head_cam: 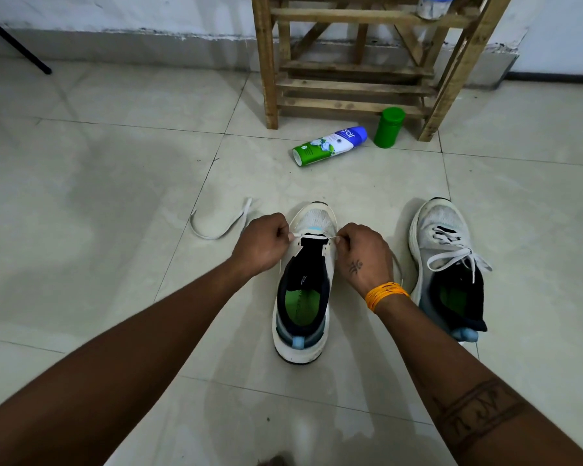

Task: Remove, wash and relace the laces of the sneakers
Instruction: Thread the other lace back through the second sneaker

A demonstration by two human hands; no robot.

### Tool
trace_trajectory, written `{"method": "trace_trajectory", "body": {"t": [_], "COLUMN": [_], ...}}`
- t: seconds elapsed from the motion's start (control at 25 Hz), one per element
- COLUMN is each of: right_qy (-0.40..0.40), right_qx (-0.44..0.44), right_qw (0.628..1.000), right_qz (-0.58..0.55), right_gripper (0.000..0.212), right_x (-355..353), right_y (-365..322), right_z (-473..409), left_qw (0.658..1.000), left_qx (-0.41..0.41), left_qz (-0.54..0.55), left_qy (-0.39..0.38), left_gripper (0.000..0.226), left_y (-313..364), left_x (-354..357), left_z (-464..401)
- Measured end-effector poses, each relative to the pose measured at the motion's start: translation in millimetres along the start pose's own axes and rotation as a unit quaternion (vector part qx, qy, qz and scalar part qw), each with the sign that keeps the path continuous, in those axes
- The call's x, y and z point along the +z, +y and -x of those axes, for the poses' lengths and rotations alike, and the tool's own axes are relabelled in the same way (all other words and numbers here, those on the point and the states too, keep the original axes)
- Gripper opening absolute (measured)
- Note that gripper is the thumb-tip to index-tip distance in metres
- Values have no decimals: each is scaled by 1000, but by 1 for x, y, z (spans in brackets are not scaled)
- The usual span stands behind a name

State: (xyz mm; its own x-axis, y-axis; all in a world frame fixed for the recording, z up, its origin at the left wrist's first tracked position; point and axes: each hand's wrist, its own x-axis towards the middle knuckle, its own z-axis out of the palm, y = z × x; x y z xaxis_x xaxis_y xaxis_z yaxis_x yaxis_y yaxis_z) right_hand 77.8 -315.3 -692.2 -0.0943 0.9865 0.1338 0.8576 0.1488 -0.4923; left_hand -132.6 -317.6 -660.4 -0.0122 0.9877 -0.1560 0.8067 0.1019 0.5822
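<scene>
Lace (312, 235) runs across the lowest eyelets of the near sneaker (302, 297) on the floor tiles (115, 196); we pinch one end in our left hand (263, 242), the other in our right hand (364, 255). Beside it stands the laced sneaker (446, 264); farther off lie a spray can (330, 145) and green cap (388, 127).

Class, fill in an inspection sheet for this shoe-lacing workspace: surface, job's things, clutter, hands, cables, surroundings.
Surface: pale tiled floor.
Job's things: near sneaker with one lace run across its lowest eyelets; far sneaker fully laced.
Clutter: bottle lying down; green jar upright.
Hands: left hand and right hand each pinch the lace.
Cables: nothing seen.
Surroundings: wooden rack, wall.
</scene>
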Motion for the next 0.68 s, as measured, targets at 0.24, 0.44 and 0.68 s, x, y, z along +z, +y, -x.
{"method": "trace_trajectory", "body": {"t": [0.24, 0.44, 0.68], "right_qy": [-37, -58, -66], "right_qx": [63, 158, 151], "right_qw": [989, 927, 912], "right_qz": [-132, -336, -376], "right_gripper": [8, 11, 12], "right_x": [-17, -44, -94], "right_y": [-13, -38, -71], "right_z": [-7, -8, -16], "left_qw": [991, 941, 920], "left_qx": [-68, -152, -106], "left_qz": [109, 302, 377], "left_qy": [-21, -5, -3], "left_gripper": [16, 15, 10], "left_y": [7, 25, 72], "left_x": [-22, -48, -88], "left_z": [1, 6, 15]}}
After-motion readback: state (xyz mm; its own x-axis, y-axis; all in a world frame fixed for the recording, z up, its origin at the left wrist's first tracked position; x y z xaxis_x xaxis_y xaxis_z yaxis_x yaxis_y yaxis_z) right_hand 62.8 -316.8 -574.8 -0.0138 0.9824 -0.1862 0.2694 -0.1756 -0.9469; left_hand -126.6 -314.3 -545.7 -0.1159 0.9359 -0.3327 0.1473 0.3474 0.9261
